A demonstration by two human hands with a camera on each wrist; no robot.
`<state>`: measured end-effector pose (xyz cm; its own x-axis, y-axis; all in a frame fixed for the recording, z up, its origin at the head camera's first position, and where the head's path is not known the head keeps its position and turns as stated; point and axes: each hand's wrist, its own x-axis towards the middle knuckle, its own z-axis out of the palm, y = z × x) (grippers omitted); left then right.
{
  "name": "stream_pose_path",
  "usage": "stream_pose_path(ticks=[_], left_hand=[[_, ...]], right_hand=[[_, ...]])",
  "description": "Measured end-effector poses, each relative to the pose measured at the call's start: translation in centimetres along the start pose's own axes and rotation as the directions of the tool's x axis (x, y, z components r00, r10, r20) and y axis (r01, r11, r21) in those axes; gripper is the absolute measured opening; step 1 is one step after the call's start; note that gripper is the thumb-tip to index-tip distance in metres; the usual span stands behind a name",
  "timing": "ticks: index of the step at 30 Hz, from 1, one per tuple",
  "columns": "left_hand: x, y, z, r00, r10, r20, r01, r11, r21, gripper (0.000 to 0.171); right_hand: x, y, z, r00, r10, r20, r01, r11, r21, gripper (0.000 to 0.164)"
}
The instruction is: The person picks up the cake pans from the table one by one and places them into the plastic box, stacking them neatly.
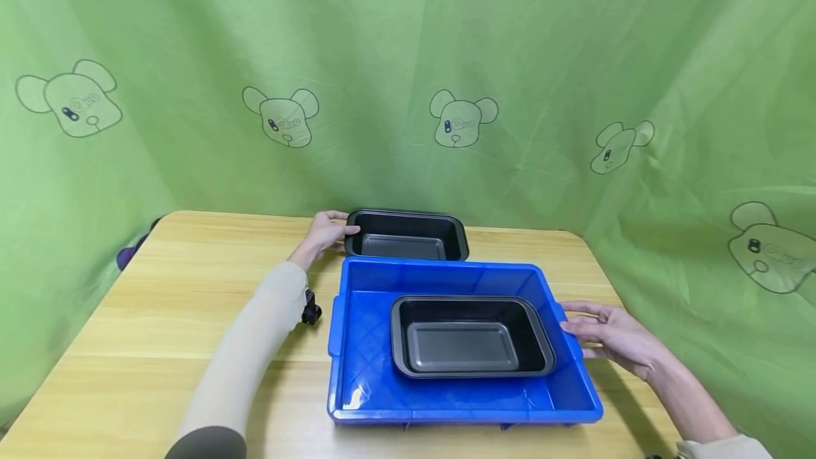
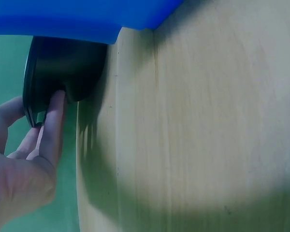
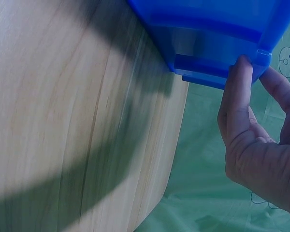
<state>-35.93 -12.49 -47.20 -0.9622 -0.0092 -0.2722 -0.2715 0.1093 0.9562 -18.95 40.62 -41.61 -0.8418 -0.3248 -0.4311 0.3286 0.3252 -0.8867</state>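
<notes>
My left hand [image 1: 326, 232] grips the left end of a black loaf pan [image 1: 460, 236] at the back of the table. Its thumb lies over the rim, and the fingers reach under the pan's outer side in the left wrist view. A blue plastic tray [image 1: 370, 402] stands in front, hiding the pan's lower front edge. Inside the tray sits a second dark loaf pan [image 1: 462, 347], upright, right of the middle. My right hand [image 1: 615, 337] pinches the tray's right rim, thumb on top; in the right wrist view its fingers [image 3: 240, 94] press the outer wall.
The wooden table [image 1: 185, 289] has its back edge against a green curtain [image 1: 382, 34] printed with bear heads, which also closes in both sides. A small purple object [image 1: 126, 258] shows past the table's left edge. A black wrist device [image 1: 311, 309] sits by the left sleeve.
</notes>
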Motion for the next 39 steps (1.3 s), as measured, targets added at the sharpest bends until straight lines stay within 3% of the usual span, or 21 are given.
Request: stream_pose_path(ticks=[16,29,39], left_hand=[[-0.2,-0.1,0.2,1.0,0.005,-0.021,-0.004,0.999,0.046,0.049],[-0.8,0.1,0.2,0.998,0.022,-0.053,-0.02,0.998,0.054,0.047],[-1.7,0.8,-0.3,0.994,0.029,-0.107,-0.031,0.999,-0.012,0.049]], right_hand=[[0.1,0.0,0.3,1.0,0.016,-0.008,-0.017,1.0,-0.01,0.056],[0.0,-0.1,0.1,1.0,0.003,-0.009,-0.004,1.0,-0.005,0.055],[-0.1,-0.1,0.2,1.0,0.003,-0.013,-0.003,1.0,-0.003,0.052]])
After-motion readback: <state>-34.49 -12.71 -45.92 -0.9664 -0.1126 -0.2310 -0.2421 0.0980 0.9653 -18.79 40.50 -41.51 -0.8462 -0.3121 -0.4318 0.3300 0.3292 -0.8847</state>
